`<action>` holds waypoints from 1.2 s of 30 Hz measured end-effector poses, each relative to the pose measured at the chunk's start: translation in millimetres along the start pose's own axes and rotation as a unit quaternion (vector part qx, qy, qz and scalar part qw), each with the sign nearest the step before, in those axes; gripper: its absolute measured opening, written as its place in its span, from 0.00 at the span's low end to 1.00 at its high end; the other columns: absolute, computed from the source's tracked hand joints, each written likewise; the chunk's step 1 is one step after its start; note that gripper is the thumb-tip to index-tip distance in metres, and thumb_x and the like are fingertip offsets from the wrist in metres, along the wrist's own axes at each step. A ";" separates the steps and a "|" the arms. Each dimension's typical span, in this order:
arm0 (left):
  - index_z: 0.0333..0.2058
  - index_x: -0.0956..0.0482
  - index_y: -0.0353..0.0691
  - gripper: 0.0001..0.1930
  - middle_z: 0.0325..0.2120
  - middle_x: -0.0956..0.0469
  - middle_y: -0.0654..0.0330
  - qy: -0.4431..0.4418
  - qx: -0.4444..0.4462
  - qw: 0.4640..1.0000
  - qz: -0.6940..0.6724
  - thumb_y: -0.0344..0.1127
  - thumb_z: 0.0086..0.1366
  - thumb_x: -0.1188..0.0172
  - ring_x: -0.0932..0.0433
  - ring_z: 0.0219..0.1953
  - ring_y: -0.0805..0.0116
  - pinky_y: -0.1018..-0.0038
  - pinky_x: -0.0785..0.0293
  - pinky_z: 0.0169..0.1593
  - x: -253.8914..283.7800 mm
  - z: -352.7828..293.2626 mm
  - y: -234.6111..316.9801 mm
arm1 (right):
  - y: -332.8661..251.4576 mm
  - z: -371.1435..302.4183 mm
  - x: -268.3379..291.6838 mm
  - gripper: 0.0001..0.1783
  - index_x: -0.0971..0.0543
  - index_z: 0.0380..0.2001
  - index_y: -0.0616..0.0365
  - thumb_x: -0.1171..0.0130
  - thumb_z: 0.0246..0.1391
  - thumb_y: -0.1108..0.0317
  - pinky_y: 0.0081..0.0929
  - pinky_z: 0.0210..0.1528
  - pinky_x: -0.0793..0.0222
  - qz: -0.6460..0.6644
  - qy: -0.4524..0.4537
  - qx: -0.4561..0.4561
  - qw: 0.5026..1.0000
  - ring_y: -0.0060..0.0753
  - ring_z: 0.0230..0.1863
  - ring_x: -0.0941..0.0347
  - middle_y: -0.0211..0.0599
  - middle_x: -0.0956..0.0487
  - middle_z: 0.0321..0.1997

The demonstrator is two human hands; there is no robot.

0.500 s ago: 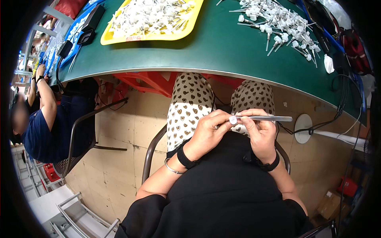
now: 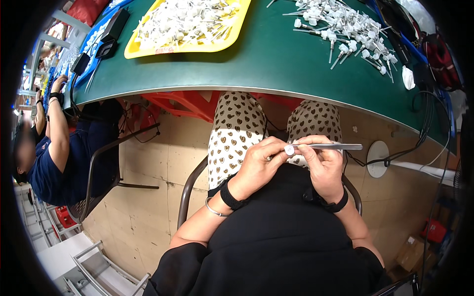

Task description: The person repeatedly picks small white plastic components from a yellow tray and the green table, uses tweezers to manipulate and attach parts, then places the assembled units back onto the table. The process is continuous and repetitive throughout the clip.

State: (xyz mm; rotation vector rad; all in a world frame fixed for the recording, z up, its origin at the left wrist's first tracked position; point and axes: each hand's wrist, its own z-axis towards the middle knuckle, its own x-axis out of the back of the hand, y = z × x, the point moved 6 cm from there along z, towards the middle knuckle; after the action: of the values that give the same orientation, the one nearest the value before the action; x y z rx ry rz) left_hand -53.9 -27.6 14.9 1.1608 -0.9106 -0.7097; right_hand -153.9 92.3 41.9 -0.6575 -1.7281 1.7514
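Note:
Above my lap, my left hand [image 2: 260, 164] pinches a small round white plastic part [image 2: 289, 149] between thumb and fingers. My right hand [image 2: 323, 165] is closed on a pair of metal tweezers [image 2: 340, 146], whose blunt end points right. The tips of the tweezers meet the white part, though the exact contact is too small to make out. On the green table beyond, a yellow tray [image 2: 232, 42] holds many white parts with thin stems. A loose pile of similar white parts [image 2: 353, 29] lies to its right.
The green table's front edge [image 2: 197, 89] runs just beyond my knees. Cables [image 2: 425, 123] hang at the right by a white round-based stand [image 2: 377, 159]. A seated co-worker in dark blue [image 2: 74, 158] is at the left, near blue trays. Red stools [image 2: 192, 104] are under the table.
My hands stay nearly in place, with the tweezers and white part shifting only slightly. At the left, the co-worker's arm has moved a little.

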 end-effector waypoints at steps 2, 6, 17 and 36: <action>0.40 0.14 0.34 0.07 0.33 0.17 0.57 0.000 0.001 1.000 -0.001 0.25 0.64 0.34 0.19 0.34 0.67 0.73 0.22 0.36 0.1 0.2 0.3 | 0.3 0.3 -0.4 0.05 0.20 0.41 0.66 0.40 0.65 0.75 0.18 0.38 0.24 0.004 0.004 0.003 1.000 0.19 0.36 0.20 0.33 0.16 0.36; 0.40 0.14 0.34 0.07 0.32 0.17 0.56 0.001 -0.007 1.000 0.005 0.25 0.64 0.34 0.19 0.34 0.66 0.73 0.23 0.36 0.7 0.3 1.7 | -1.4 0.5 -0.4 0.05 0.20 0.41 0.66 0.41 0.65 0.75 0.19 0.39 0.23 0.012 0.003 0.001 1.000 0.20 0.36 0.20 0.33 0.16 0.36; 0.40 0.15 0.33 0.07 0.32 0.18 0.56 0.004 -0.031 0.999 0.008 0.24 0.63 0.33 0.20 0.33 0.65 0.72 0.23 0.36 0.3 -1.1 -0.7 | -3.0 0.5 -1.1 0.06 0.21 0.42 0.68 0.43 0.67 0.75 0.19 0.41 0.22 0.030 -0.007 -0.015 0.999 0.22 0.39 0.19 0.35 0.17 0.37; 0.40 0.15 0.36 0.08 0.30 0.20 0.56 0.002 -0.003 1.000 -0.005 0.23 0.60 0.33 0.20 0.32 0.60 0.69 0.23 0.36 -1.4 -2.6 -5.5 | 0.7 -0.4 1.2 0.06 0.21 0.40 0.68 0.42 0.67 0.74 0.18 0.38 0.23 0.013 -0.003 -0.011 1.000 0.21 0.37 0.19 0.35 0.16 0.35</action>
State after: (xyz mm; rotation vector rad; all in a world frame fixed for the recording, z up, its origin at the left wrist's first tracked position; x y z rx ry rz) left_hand -52.4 -26.7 8.9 1.1623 -0.9000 -0.7173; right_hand -154.5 93.4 41.2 -0.6886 -1.7527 1.7557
